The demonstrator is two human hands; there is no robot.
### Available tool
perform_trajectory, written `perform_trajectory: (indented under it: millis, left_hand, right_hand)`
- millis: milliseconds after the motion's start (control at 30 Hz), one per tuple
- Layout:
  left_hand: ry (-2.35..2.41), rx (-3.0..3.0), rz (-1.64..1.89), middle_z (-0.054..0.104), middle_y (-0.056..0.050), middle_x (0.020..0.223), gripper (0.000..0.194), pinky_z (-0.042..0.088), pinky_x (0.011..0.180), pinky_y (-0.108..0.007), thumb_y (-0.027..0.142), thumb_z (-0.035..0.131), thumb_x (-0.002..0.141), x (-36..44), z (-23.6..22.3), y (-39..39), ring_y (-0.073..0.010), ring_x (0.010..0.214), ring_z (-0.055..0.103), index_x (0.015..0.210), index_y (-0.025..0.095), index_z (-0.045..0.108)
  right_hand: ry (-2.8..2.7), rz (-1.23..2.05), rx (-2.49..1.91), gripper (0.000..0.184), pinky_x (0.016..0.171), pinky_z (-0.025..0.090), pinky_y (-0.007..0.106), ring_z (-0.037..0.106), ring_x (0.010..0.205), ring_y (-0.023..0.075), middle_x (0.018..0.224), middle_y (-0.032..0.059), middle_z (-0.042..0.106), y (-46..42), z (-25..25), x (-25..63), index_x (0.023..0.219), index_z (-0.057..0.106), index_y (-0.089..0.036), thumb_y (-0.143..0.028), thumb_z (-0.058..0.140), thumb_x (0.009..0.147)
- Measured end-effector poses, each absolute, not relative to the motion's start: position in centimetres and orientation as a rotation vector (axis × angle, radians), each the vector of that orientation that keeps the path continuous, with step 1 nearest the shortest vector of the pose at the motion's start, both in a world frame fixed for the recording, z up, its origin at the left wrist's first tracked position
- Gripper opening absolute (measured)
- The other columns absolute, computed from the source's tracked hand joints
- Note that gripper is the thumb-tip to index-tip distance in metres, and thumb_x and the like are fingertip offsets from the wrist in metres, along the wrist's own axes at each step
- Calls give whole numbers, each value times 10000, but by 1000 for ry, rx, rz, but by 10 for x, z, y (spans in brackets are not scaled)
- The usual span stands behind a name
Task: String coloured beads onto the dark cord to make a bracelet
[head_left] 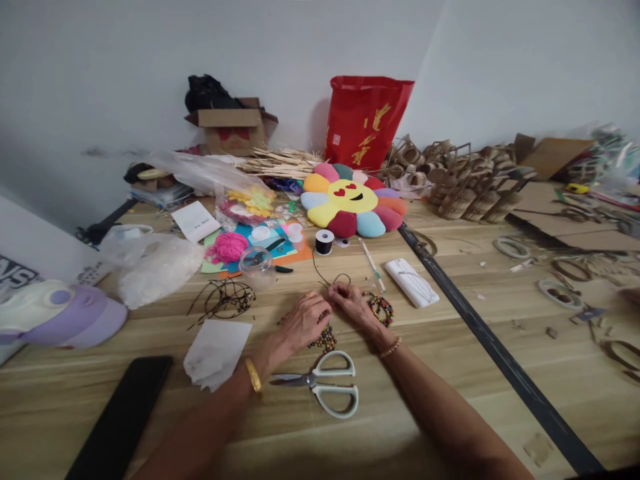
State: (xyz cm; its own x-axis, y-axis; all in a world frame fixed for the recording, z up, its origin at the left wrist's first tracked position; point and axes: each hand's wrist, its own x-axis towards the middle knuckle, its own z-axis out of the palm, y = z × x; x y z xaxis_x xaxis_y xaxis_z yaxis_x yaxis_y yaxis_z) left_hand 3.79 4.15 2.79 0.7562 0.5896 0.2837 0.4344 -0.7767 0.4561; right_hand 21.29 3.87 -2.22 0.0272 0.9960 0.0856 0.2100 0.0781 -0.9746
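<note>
Going left to right, the messy black strings (225,298) could snarl if a wrist dragged through them. Loose beads (326,341) might scatter if the left hand (310,313) bumped them (tiny round things love rolling). Black cord (316,268) from the spool (325,243) could kink in that little loop if pulled carelessly. As for hands: left's half-curled just above the beads, can't tell what's in its fingers; right hand (354,301) looks pinched closed on the cord.
</note>
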Motion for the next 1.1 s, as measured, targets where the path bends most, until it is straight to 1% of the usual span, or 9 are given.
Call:
perform_trajectory:
  millis: [100, 267, 400, 500, 600, 800, 900, 1100]
  left_hand:
    - [832, 2476, 639, 676, -39, 792, 116, 483, 747, -297, 79, 569, 841, 22, 31, 21, -181, 763, 611, 790, 162, 633]
    - [855, 2431, 497, 659, -17, 763, 156, 475, 667, -258, 74, 525, 854, -3, 30, -17, -156, 689, 606, 774, 178, 610]
    - [870, 2318, 522, 663, -28, 852, 137, 493, 720, -247, 66, 514, 862, -8, 17, -32, -152, 770, 623, 846, 180, 588]
    - [868, 2274, 552, 643, -23, 823, 154, 501, 709, -241, 39, 514, 847, -3, 5, -36, -148, 760, 618, 805, 178, 566]
    - [823, 2296, 553, 617, -36, 869, 152, 511, 750, -249, 40, 510, 862, 2, -2, -39, -153, 814, 614, 808, 171, 568]
    - [735, 2331, 438, 588, -37, 918, 163, 516, 783, -232, 34, 502, 896, 3, 5, -49, -141, 841, 600, 851, 167, 585]
    - [740, 2322, 369, 589, -26, 932, 208, 510, 806, -230, 21, 459, 916, 0, 10, -58, -136, 859, 593, 887, 183, 586]
    - [756, 2291, 310, 598, -22, 930, 242, 505, 808, -221, 9, 427, 915, -9, 13, -77, -135, 860, 595, 905, 194, 583]
  right_hand:
    - [-1379, 1020, -1310, 324, 492, 306, 221, 400, 507, 95, 543, -43, 477, 38, -22, 213, 663, 535, -172, -452, 584, 820]
    - [-1395, 1025, -1301, 308, 499, 326, 220, 431, 506, 100, 547, -39, 502, 38, -24, 214, 710, 571, -164, -447, 592, 831]
    - [-1410, 1017, -1290, 333, 502, 323, 219, 425, 507, 97, 545, -41, 495, 39, -26, 215, 682, 562, -164, -457, 597, 836]
    - [-1415, 1013, -1280, 327, 501, 327, 220, 428, 500, 97, 549, -39, 500, 38, -27, 215, 698, 566, -162, -454, 587, 843]
    - [-1418, 1012, -1272, 307, 498, 327, 221, 432, 495, 98, 554, -38, 506, 38, -28, 215, 724, 574, -160, -442, 580, 847]
    - [-1430, 1025, -1249, 314, 496, 323, 219, 418, 503, 97, 564, -42, 485, 39, -29, 216, 720, 561, -166, -452, 573, 848]
    - [-1441, 1028, -1246, 331, 497, 324, 222, 413, 508, 100, 573, -39, 481, 39, -30, 217, 721, 564, -166, -469, 566, 854]
    - [-1460, 988, -1274, 344, 495, 315, 221, 409, 525, 103, 579, -30, 495, 39, -33, 217, 720, 587, -157, -468, 565, 864]
